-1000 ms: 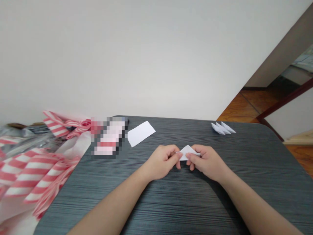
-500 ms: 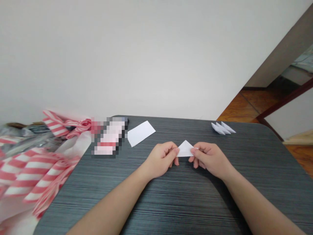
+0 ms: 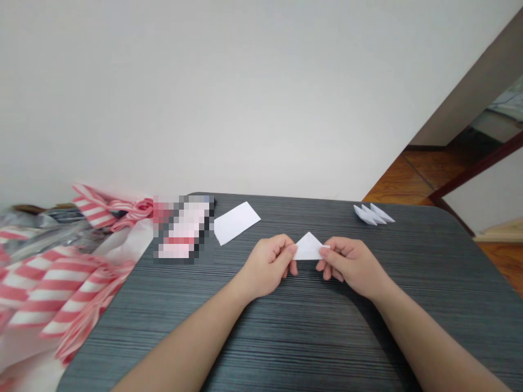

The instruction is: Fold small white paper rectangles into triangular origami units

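Between my two hands is a small piece of white paper (image 3: 308, 248) folded into a triangle, its peak pointing away from me. My left hand (image 3: 270, 264) pinches its left corner between thumb and fingers. At the right corner, my right hand (image 3: 349, 262) grips it the same way, the thumb on top. The paper is held just over the dark table (image 3: 286, 337). Beyond my left hand lies a white paper rectangle (image 3: 237, 222). Several pointed folded paper pieces (image 3: 373, 214) sit together past my right hand.
A pixelated flat object (image 3: 186, 228) lies at the table's left back. Red-and-white striped cloth (image 3: 61, 288) and clear plastic are heaped to the left of the table. A pale wall (image 3: 253, 98) rises behind it. Wooden floor (image 3: 412, 174) shows at the right.
Almost nothing differs. The paper triangle and my left hand have shifted very slightly left, and both hands keep their pinch on the corners.
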`<state>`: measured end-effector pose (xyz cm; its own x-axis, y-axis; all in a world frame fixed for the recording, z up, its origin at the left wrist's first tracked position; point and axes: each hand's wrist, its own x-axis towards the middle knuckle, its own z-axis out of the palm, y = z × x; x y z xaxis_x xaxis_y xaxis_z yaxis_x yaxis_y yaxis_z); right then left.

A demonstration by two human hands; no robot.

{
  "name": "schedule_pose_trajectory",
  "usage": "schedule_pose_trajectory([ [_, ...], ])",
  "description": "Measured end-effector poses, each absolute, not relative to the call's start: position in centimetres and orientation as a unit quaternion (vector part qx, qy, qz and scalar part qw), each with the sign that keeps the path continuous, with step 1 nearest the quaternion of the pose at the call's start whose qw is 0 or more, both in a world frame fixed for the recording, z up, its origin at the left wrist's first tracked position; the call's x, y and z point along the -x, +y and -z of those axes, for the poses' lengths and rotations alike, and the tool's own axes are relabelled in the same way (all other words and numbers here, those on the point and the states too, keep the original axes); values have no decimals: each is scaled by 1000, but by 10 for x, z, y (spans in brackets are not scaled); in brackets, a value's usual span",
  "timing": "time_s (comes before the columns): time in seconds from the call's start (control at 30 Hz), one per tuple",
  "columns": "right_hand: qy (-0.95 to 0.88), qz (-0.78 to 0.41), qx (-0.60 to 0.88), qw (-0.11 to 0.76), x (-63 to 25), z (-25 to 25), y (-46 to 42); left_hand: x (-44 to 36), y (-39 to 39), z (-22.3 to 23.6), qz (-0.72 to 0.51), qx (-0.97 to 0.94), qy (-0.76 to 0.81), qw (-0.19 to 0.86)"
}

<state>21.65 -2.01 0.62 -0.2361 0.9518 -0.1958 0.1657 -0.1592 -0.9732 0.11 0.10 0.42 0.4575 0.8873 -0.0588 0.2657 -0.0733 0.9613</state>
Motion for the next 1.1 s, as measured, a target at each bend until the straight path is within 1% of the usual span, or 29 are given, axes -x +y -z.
schedule_pose_trajectory([
  [0.13, -544, -544, 521, 371, -215, -4, -21, -4, 1, 0, -315, -649, 422, 549],
  [0.23, -555, -504, 539, 385, -214, -2, -20, -7, 2, 4, -370, -587, 414, 589],
  [0.33, -547, -456, 572, 407, -213, 0, -20, -8, 3, 5, -410, -558, 412, 592],
  [0.43, -552, -394, 603, 421, -213, -1, -21, -8, 2, 3, -389, -587, 425, 568],
  [0.5, -595, -339, 599, 416, -213, -2, -22, -7, 1, 1, -366, -608, 430, 558],
  [0.63, -736, -252, 495, 388, -211, -3, -23, -6, 0, -2, -336, -638, 412, 557],
  [0.77, -805, -253, 404, 351, -209, 0, -25, -4, 1, -4, -319, -664, 387, 555],
  [0.9, -829, -260, 375, 324, -209, 1, -25, -3, 2, -2, -310, -672, 410, 533],
  [1.0, -818, -237, 386, 355, -211, 1, -26, -2, 3, 0, -296, -672, 424, 530],
  [1.1, -789, -196, 428, 395, -212, 0, -26, 0, 2, 1, -282, -670, 426, 538],
])
